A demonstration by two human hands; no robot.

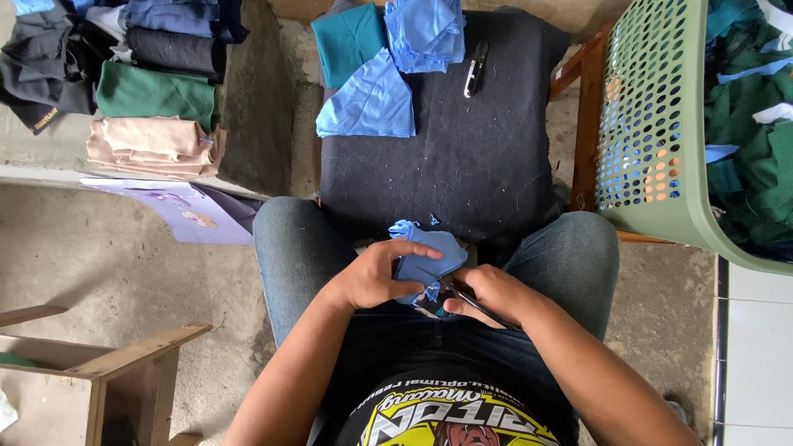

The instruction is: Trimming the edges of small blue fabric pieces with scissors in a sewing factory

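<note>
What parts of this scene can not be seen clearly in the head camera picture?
- Thin tool in the right hand: its tip is hidden under the blue cloth piece.
- Left hand: the fingertips are hidden by the cloth.
- Green basket: cut off by the right edge.
- Small black tool on the dark pad: too small to identify.

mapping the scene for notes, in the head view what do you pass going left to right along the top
stack of folded clothes → teal and blue fabric pieces → small black thread snips → brown wooden frame → green perforated plastic laundry basket
</note>
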